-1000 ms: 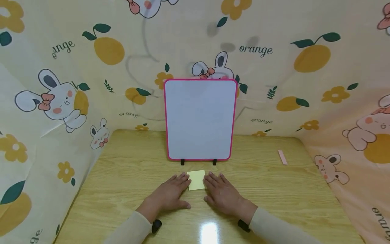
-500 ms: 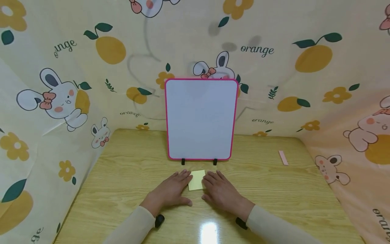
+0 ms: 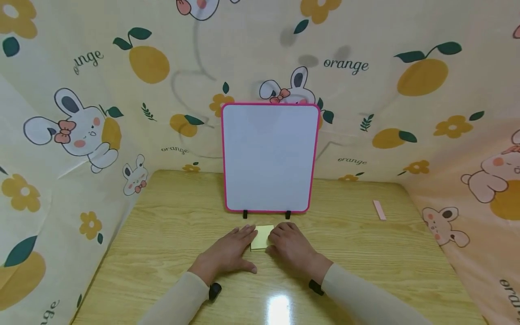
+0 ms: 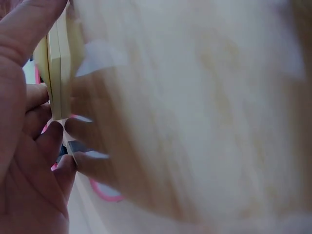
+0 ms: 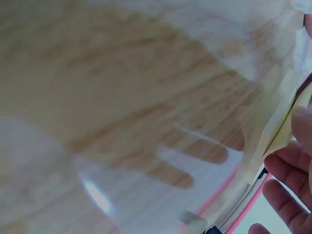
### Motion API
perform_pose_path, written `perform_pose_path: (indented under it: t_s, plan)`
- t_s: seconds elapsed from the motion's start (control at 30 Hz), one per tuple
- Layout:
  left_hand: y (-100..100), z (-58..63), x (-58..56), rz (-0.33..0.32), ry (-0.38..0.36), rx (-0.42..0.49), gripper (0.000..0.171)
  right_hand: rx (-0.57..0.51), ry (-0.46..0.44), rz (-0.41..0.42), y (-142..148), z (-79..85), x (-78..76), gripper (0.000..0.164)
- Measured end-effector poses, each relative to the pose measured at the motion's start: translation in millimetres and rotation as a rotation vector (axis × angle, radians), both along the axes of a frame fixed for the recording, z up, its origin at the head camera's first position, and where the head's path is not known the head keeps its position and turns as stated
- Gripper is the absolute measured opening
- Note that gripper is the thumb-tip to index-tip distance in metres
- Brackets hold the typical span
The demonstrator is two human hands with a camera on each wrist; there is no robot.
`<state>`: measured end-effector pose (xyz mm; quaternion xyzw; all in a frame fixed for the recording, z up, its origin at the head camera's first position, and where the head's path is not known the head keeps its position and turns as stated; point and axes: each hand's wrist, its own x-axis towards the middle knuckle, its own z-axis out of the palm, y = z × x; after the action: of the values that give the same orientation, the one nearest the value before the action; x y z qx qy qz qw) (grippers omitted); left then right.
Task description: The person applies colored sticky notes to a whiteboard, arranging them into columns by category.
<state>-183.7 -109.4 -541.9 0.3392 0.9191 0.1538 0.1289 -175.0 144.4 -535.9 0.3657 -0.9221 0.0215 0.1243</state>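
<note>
A small pad of yellow sticky notes (image 3: pixel 260 238) lies on the table between both hands in the head view. Fairly straight fingers of the left hand (image 3: pixel 228 253) rest on its left edge, thumb spread toward the front. At the right edge, the right hand (image 3: pixel 293 247) has its fingers bent and pinches the top sticky note. In the right wrist view that note (image 5: pixel 280 142) bows away from the pad (image 5: pixel 267 129), between thumb and forefinger. The left wrist view shows the pad's thickness (image 4: pixel 57 73) side-on, its top sheet curving off.
Behind the pad, a pink-framed whiteboard (image 3: pixel 270 158) stands upright on two black feet (image 3: pixel 245 214). A short pink strip (image 3: pixel 379 210) lies toward the right of the wooden table (image 3: pixel 183 207). Printed cloth (image 3: pixel 174 104) walls in the back and sides.
The right hand has shifted slightly left over the pad, and its fingers have gone from straight to bent. The left hand has slid a little further onto the pad's left edge.
</note>
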Motion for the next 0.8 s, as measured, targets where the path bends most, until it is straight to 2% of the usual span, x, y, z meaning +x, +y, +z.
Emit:
perform_pose_path:
  t_s: [0.17,0.37,0.6,0.8]
  plan:
    - [-0.5,0.0,-1.0,0.007,-0.012,0.015,0.11,-0.006,0.015,0.006,0.4,-0.9,-0.4,0.019]
    - [-0.1,0.5,-0.4,0.008,-0.026,0.012,0.11,0.001,0.021,-0.004,0.4,-3.0,0.6,0.027]
    - [-2.4,4.9,1.3,-0.007,0.057,-0.032,0.111,0.049,0.032,-0.008,1.5,-3.3,1.4,0.031]
    - [-6.6,4.0,0.4,-0.033,0.076,-0.068,0.114,0.059,0.025,0.009,3.1,-2.1,4.6,0.036]
